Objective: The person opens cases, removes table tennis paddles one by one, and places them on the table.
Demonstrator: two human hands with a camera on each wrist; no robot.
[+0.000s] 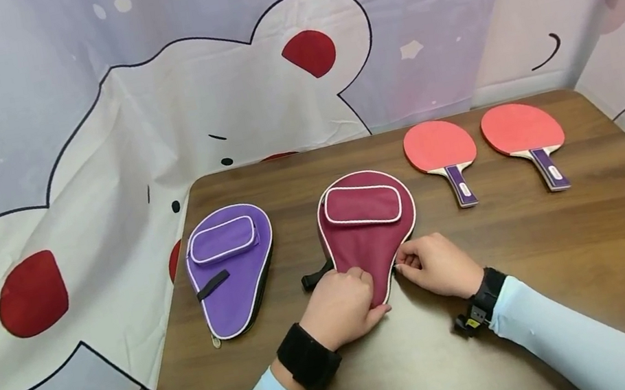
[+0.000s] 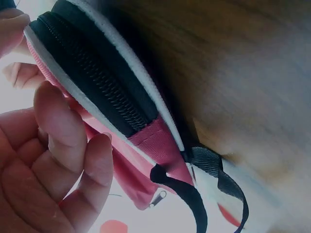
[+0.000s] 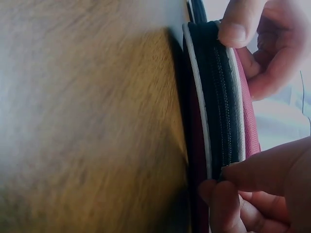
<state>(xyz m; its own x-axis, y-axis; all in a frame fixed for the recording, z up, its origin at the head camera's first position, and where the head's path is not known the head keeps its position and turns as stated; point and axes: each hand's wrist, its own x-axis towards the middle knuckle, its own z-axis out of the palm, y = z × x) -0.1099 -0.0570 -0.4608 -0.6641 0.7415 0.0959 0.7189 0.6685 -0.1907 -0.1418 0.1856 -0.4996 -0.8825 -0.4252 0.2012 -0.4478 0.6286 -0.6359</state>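
Observation:
A maroon paddle case [image 1: 367, 241] with white piping and a small front pocket lies flat on the table, narrow end toward me. My left hand [image 1: 340, 301] holds that narrow end, fingers curled on its top and the thumb [image 3: 235, 31] at its edge. At the case's right side, my right hand [image 1: 441, 266] pinches the small zipper pull [image 3: 221, 175] between thumb and forefinger; the fingertips mostly hide it. A black zipper [image 3: 222, 107] runs along the side wall, its teeth together between the two hands.
A purple paddle case [image 1: 232, 275] lies on the left of the wooden table [image 1: 551, 264]. Two red table tennis paddles [image 1: 438, 145] lie at the back right, handles toward me. From the maroon case's left side sticks out a black strap [image 2: 192, 194]. A printed curtain hangs behind.

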